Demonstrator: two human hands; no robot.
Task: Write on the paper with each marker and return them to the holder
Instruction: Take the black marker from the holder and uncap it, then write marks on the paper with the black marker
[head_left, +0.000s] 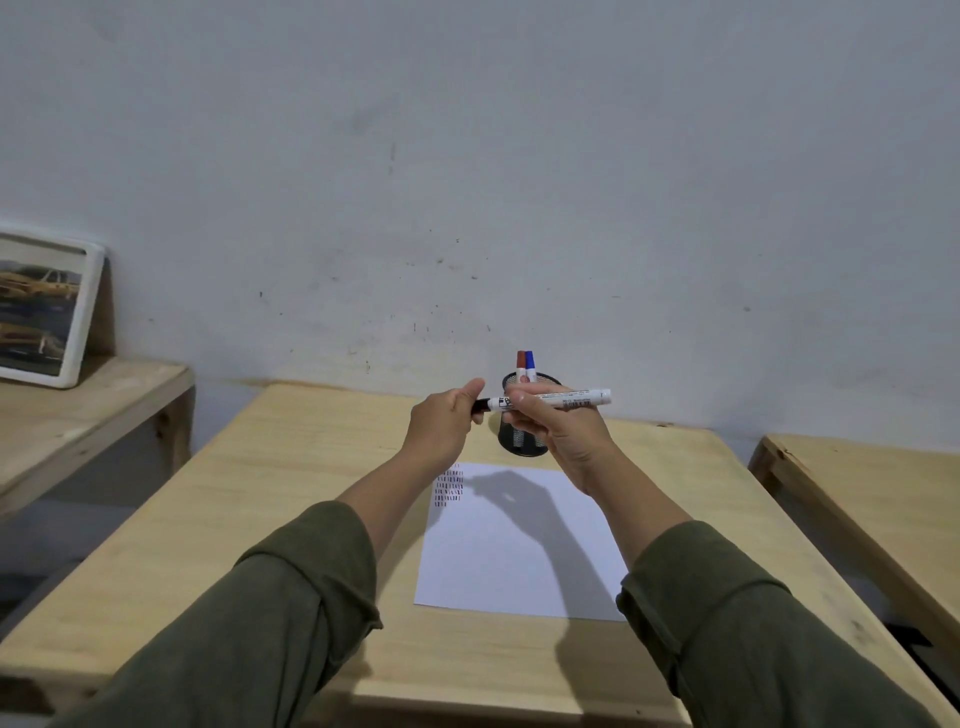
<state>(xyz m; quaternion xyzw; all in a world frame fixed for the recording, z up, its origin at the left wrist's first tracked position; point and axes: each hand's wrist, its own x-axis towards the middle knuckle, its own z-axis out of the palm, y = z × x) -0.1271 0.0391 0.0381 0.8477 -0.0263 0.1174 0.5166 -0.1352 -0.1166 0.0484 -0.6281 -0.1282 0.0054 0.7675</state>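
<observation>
Both hands hold one marker level above the desk, in front of the holder.

I see my left hand (441, 418) closed around the black cap end of the marker (550, 400), thumb up, while my right hand (558, 426) pinches the white barrel from below, its fingers curled around it. The marker lies sideways in the air, its tail pointing right past my right hand. Whether the cap is on or partly off I cannot tell. Just behind it stands the black mesh holder (522, 441) with a red marker (521, 366) and a blue marker (530, 366) upright inside, touching each other. The paper (519, 551) lies flat on the desk (291, 467) near the holder, with rows of short strokes (450, 487) in its top left corner.
</observation>
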